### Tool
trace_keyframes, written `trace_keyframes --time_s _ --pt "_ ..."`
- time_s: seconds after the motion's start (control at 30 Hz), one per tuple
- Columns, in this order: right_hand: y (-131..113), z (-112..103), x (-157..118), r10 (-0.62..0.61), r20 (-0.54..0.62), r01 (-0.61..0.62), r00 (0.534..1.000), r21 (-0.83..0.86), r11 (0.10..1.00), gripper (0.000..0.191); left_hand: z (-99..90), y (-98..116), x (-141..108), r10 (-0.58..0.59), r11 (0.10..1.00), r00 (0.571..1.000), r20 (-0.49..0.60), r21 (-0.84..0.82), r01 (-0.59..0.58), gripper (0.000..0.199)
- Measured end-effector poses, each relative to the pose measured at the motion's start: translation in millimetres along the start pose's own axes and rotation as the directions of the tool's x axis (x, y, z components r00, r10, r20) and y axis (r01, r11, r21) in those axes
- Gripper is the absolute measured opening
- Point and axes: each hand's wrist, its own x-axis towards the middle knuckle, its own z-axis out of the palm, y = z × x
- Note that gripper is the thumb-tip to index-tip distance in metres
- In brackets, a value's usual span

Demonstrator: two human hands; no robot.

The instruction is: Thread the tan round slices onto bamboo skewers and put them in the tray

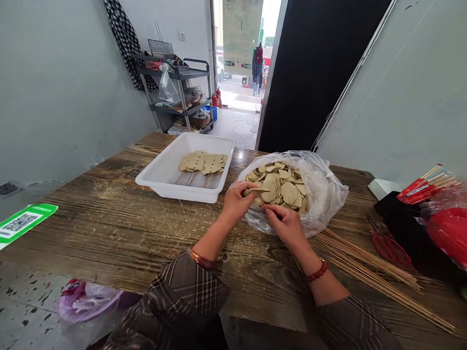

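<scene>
My left hand point(238, 199) pinches a thin beige slice point(256, 190) seen nearly edge-on, over the near left rim of a clear plastic bag point(322, 187). Many round beige slices point(289, 192) fill the bag. My right hand point(284, 224) is closed on a thin wooden skewer point(264, 204), whose upper end is close to the slice; whether it pierces the slice I cannot tell. To the left, a white tray point(185, 192) holds flat slices threaded on skewers point(203, 163). More loose skewers point(369, 265) lie on the table to the right of my right hand.
The wooden table point(136, 243) carries red scissors point(390, 246), a black box point(406, 226) and red packages point(455, 233) at the right. A green-edged code card point(17, 226) lies at its left edge. Behind stand a grey cart point(184, 76) and a doorway.
</scene>
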Motion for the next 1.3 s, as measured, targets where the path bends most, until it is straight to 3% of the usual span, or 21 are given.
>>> trace_keyframes --time_s 0.1,0.2,0.4,0.53,0.83,1.03,1.3 --pt "0.9 -0.3 -0.1 -0.007 -0.008 0.006 1.0 -0.061 0.998 0.028 2.7 2.4 -1.8 0.018 0.999 1.0 0.023 0.04 -0.019 0.007" --pt "0.2 -0.8 0.0 -0.021 -0.024 0.019 0.999 -0.072 0.997 0.028 5.7 0.4 -3.7 -0.048 0.999 0.998 0.049 -0.009 0.048 0.009" --pt "-5.1 -2.5 -1.0 -0.054 -0.03 0.051 0.998 -0.064 0.997 0.027 7.3 -5.7 -3.0 -0.257 0.902 0.965 0.051 -0.347 0.258 0.017" --pt "-8.0 -4.0 -2.2 -0.065 -0.024 0.064 0.998 -0.064 0.996 0.028 5.9 -3.6 -1.3 -0.334 0.816 0.938 0.098 -0.467 0.339 0.02" --pt "-6.5 -5.0 -4.1 -0.118 -0.025 0.116 0.993 -0.077 0.99 0.027 5.6 -2.2 -1.8 -0.405 0.73 0.908 0.112 -0.558 0.394 0.021" --pt "-5.0 -5.2 -5.0 -0.167 -0.036 0.164 0.985 -0.091 0.982 0.025 7.2 -1.2 -4.4 -0.441 0.65 0.879 0.18 -0.612 0.451 0.024" --pt "-1.9 -5.0 -5.1 -0.112 -0.04 0.11 0.993 -0.06 0.992 0.025 11.3 -2.1 -7.4 -0.392 0.732 0.909 0.142 -0.55 0.402 0.022"
